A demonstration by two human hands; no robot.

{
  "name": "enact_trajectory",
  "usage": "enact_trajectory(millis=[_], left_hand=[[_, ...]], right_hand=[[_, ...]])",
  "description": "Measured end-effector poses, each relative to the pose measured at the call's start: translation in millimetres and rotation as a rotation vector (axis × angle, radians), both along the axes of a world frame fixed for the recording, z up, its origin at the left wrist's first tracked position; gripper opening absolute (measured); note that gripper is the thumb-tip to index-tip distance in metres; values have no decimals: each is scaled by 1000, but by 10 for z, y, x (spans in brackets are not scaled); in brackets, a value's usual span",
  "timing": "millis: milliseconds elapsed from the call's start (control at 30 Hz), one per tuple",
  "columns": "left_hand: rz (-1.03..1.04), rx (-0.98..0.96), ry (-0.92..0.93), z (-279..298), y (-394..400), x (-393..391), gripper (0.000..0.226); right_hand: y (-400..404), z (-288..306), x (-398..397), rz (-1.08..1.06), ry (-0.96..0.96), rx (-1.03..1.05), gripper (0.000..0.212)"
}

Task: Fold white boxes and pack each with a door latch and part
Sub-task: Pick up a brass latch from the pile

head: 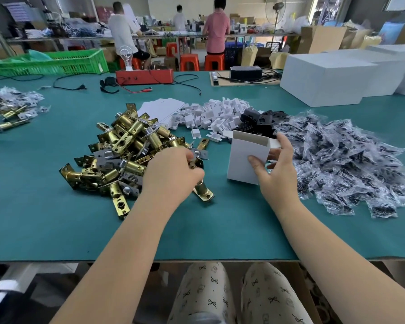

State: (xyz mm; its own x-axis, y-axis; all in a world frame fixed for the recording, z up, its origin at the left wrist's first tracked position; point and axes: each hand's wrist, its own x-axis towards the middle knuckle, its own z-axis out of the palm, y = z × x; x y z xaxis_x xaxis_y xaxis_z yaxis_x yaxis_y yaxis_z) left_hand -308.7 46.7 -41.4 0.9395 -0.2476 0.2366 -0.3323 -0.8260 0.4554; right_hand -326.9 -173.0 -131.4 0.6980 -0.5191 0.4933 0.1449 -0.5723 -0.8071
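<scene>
Green surface [45,206], workshop behind. Left hand [173,170] palm down, fingers curled round brass door latch [202,189] at latch pile [126,148] edge. Right hand [276,164] grips upright open-topped white box [243,157] beside bagged parts [348,160].

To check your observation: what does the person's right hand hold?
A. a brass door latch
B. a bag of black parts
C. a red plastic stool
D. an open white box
D: the right hand grips an open white box, its top flaps up.
</scene>
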Motion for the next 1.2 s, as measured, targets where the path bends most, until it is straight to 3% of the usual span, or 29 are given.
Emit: enact_trajectory(millis=[167, 333, 433, 633, 700, 833, 1067, 1200], left_hand=[[-115, -414, 132, 42, -256, 338, 37], [-86, -807, 59, 225, -501, 510, 30], [-53, -907, -37, 333, -657, 538, 24], [-55, -1086, -109, 492, -908, 447, 17], [-85, -1104, -128, 499, -985, 399, 16], [-137, -957, -160, 411, -1091, 318, 23], [-166, -821, -244, 354, -1085, 291, 24], [-177, -790, -389, 291, -1072, 251, 22]], right_hand=[[-16, -2, 10, 1, 32, -15, 80], [-46, -3, 20, 21, 51, 49, 76], [-64, 14, 25, -16, 28, 102, 74], [-53, 36, 26, 3, 49, 96, 35], [-40, 55, 29, 40, 32, 49, 26], [-10, 99, 14, 57, 49, 11, 25], [-6, 137, -4, 88, 114, 93, 32], [6, 147, -12, 85, 115, 90, 40]])
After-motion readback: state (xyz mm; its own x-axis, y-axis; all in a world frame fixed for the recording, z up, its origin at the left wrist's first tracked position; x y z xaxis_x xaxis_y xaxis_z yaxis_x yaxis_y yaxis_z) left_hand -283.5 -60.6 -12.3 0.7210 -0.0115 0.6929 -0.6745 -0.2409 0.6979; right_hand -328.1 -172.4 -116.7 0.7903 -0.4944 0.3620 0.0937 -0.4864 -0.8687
